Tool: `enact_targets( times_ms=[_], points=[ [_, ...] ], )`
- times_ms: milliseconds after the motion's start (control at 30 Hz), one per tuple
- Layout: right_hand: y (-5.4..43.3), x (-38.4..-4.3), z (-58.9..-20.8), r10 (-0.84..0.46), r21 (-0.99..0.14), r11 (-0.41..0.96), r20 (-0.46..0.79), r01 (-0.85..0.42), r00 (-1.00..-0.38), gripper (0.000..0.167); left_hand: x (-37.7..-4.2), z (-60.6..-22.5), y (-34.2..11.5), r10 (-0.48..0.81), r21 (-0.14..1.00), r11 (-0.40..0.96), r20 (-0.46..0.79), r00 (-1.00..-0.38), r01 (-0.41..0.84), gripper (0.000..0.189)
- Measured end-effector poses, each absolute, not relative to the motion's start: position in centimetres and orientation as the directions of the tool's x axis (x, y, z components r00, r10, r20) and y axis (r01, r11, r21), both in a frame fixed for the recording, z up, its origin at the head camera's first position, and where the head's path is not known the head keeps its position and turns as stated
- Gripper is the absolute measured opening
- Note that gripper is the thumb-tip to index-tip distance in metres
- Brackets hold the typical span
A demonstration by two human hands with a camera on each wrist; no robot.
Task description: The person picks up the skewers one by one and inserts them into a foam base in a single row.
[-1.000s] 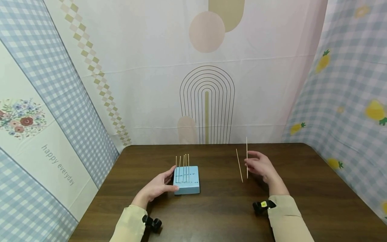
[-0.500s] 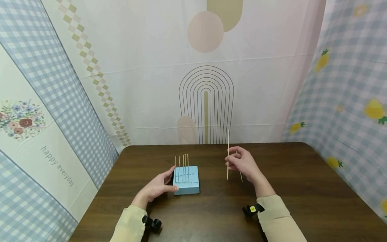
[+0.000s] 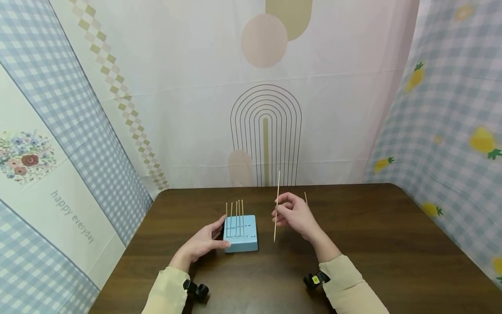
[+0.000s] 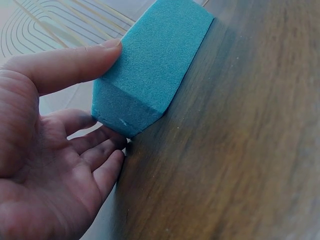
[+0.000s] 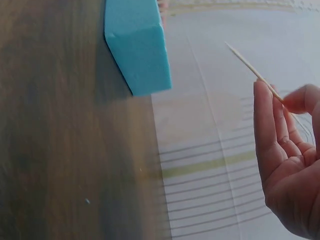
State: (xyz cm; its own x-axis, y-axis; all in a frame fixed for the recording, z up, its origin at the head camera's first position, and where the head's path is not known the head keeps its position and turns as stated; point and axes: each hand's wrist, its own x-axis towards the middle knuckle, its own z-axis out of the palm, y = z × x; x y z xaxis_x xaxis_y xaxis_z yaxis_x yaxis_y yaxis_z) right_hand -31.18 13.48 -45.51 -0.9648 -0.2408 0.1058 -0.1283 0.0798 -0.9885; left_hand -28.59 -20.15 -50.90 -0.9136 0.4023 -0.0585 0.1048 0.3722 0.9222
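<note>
A blue foam block (image 3: pixel 241 247) with rows of small holes sits on the table left of centre in the head view. Several bamboo skewers (image 3: pixel 237 211) stand upright in its left part. My left hand (image 3: pixel 201 241) holds the block by its left side, thumb at the front corner and fingers behind; the left wrist view shows the thumb on the foam (image 4: pixel 155 50). To the right of the block, my right hand (image 3: pixel 296 216) pinches one skewer (image 3: pixel 278 187) between thumb and fingertips. That skewer is near vertical, slightly tilted, its pointed end (image 5: pixel 240 56) free in the right wrist view.
Behind the right hand another skewer (image 3: pixel 306 198) lies on the table, mostly hidden. The dark wooden table (image 3: pixel 384 244) ends at a patterned white cloth (image 3: pixel 196 131). Checked cloths hang at both sides. Black wrist cameras (image 3: pixel 196 291) sit on both sleeves.
My right hand has moved left toward the block, carrying the skewer, which now leans slightly. It now covers most of the lying skewer. The left hand and block stay put.
</note>
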Motion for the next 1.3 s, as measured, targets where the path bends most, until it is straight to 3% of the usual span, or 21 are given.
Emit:
enact_targets(
  times_ms=[667,1033,1300],
  points=[
    [9.0,-29.8,-45.7,-0.206,-0.956,-0.006,0.287,-0.292,-0.936,0.005,-29.0,-50.7,-20.6,0.409,0.925,0.365,-0.06,-0.911,0.103,0.104],
    [7.8,-29.3,-45.2,-0.145,-0.904,0.0,0.423,-0.428,-0.894,0.029,-29.0,-50.8,-20.5,0.392,0.924,0.372,-0.074,-0.917,0.085,0.104],
    [6.9,-29.1,-44.6,-0.125,-0.881,0.011,0.468,-0.473,-0.875,0.015,-29.0,-51.2,-20.3,0.401,0.928,0.363,-0.072,-0.913,0.086,0.103]
  ],
)
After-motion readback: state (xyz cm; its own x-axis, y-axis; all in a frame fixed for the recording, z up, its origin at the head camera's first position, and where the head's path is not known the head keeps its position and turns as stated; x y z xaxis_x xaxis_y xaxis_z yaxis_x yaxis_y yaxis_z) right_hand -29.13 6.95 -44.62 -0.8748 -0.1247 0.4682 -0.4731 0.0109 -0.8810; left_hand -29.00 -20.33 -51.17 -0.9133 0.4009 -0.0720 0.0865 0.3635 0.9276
